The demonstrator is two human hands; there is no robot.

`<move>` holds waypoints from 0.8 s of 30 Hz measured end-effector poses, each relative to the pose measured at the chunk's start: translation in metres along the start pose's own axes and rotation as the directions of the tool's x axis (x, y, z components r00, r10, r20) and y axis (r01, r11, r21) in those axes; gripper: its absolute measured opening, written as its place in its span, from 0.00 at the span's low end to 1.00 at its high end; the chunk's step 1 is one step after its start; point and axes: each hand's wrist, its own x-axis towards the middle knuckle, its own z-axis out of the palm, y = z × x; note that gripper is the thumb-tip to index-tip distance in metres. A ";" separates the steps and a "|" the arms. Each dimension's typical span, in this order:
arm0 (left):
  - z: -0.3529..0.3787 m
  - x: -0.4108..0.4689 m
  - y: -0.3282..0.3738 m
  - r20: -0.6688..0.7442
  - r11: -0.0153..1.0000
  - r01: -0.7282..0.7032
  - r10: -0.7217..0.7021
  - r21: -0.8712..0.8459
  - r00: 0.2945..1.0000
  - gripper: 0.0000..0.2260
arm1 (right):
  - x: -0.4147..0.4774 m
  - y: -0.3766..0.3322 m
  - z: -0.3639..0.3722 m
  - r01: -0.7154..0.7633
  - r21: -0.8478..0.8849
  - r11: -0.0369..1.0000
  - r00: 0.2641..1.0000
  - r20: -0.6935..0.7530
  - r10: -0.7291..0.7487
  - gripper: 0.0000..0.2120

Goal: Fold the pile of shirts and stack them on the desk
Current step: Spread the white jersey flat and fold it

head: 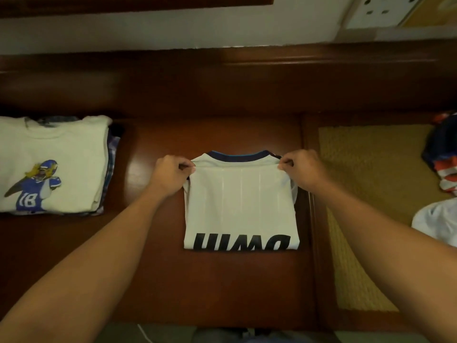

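Here, last fold of one shirt: white striped jersey w/ navy collar (241,201) lies centre on dark wooden tabletop (222,100), already a rectangle. L hand (170,174) & R hand (303,169) each pinch a top corner beside the collar, fingers curled. Next, prob.: lift onto folded stack topped by white cartoon-print tee (54,164) at left, layers kept together. Unfolded pile of red, white & navy shirts (442,169) lies at right.
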 end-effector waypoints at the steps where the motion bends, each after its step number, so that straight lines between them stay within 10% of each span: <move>1: 0.004 0.002 -0.001 -0.012 1.000 0.009 -0.009 0.010 1.000 0.06 | 0.001 0.001 0.003 0.010 -0.002 1.000 1.000 -0.013 -0.010 0.04; 7: 0.027 -0.013 0.011 -0.201 0.982 0.144 -0.118 0.119 0.972 0.08 | -0.011 0.000 0.014 0.107 -0.122 0.987 0.967 -0.220 -0.132 0.08; 10: 0.040 -0.043 0.031 -0.304 0.968 0.009 0.070 0.253 0.950 0.13 | -0.039 -0.013 0.022 0.174 -0.284 0.943 0.911 -0.318 -0.264 0.17; 16: 0.085 -0.073 0.017 0.136 0.832 -0.300 0.267 0.467 0.954 0.26 | -0.085 -0.023 0.085 0.231 -0.408 0.883 0.971 0.049 -0.232 0.34; 24: 0.097 -0.066 0.006 0.062 0.856 -0.271 0.272 0.441 0.960 0.29 | -0.074 -0.013 0.100 0.249 -0.429 0.868 0.962 0.005 -0.274 0.37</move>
